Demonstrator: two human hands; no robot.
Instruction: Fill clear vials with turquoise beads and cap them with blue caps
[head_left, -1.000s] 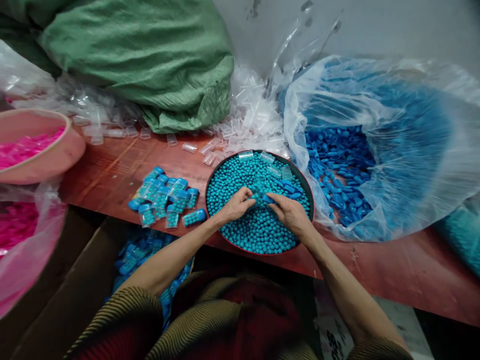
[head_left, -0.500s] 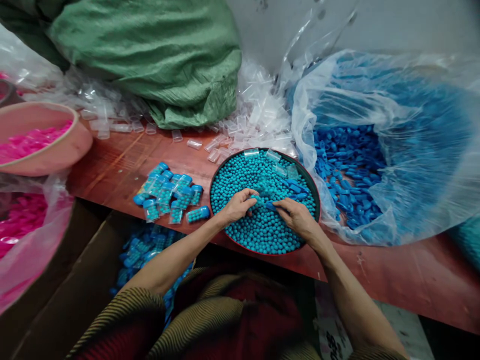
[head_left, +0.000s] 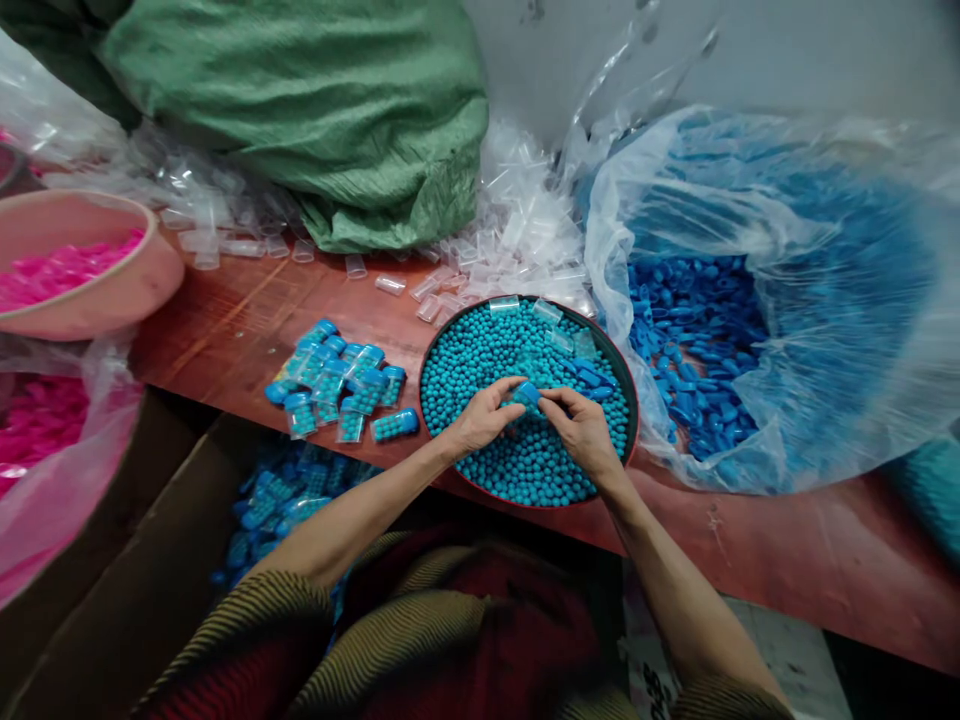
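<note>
My left hand [head_left: 484,415] is closed around a small clear tube of turquoise beads, mostly hidden by the fingers. A blue cap [head_left: 528,393] sits at the tube's open end, and my right hand [head_left: 581,425] pinches it from the right. Both hands are over a round pan [head_left: 636,425] full of turquoise beads [head_left: 525,480]. Some loose blue caps [head_left: 592,380] and several clear tubes [head_left: 547,312] lie on the beads along the far side. To the left, a cluster of capped, bead-filled tubes [head_left: 330,385] rests on the table.
Clear tubes [head_left: 517,220] are heaped behind the pan by a green sack [head_left: 315,120]. A plastic bag [head_left: 825,380] of blue caps is at right. A pink basin [head_left: 142,280] stands left. Below the red table [head_left: 225,345], a carton [head_left: 142,540] sits beside filled tubes.
My right hand has brought the blue cap left onto the end of the tube in my left hand. The two hands are now closer together.
</note>
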